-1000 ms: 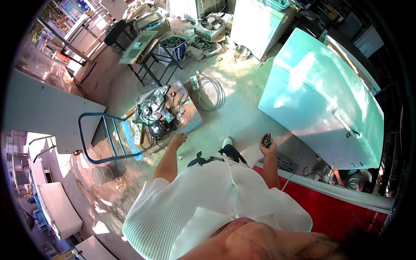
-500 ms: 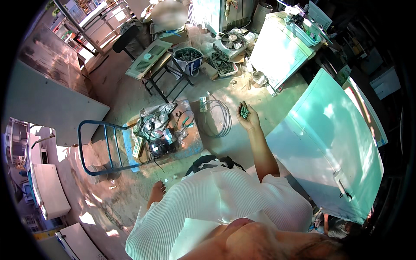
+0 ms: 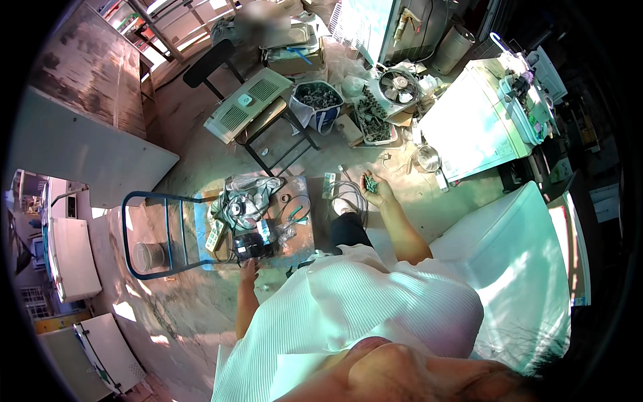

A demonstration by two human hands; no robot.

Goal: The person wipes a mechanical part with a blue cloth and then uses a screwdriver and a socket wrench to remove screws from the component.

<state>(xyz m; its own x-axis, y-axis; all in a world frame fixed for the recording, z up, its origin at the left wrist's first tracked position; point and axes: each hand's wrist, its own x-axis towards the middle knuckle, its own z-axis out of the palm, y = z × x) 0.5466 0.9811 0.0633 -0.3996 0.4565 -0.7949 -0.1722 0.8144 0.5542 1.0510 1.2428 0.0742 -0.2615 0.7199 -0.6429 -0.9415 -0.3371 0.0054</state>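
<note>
A pile of small green pieces [image 3: 370, 184] rests in the cupped palm of my right hand [image 3: 380, 195], which is turned up above the floor. Their exact kind is too small to make out. My left hand [image 3: 248, 269] hangs low beside the near edge of a flat platform trolley [image 3: 295, 246], its fingers loosely apart and nothing seen in them. Closest to it on the trolley is a black boxy device [image 3: 249, 246]. Around that lie a grey cloth [image 3: 258, 191], a power strip [image 3: 214, 236] and a green-handled tool [image 3: 295, 213].
My shoe [image 3: 344, 206] stands near a coiled grey cable [image 3: 358, 214]. Ahead are a folding chair [image 3: 261, 130] bearing a vented panel, a bag of dark parts [image 3: 318, 100], a fan unit [image 3: 399, 87] and a metal pot [image 3: 426, 159]. Large white panels [image 3: 522, 248] rise on the right.
I have stepped forward; a foot now shows by the cable. My left hand has come up to the trolley's edge. The right hand still carries the green pieces.
</note>
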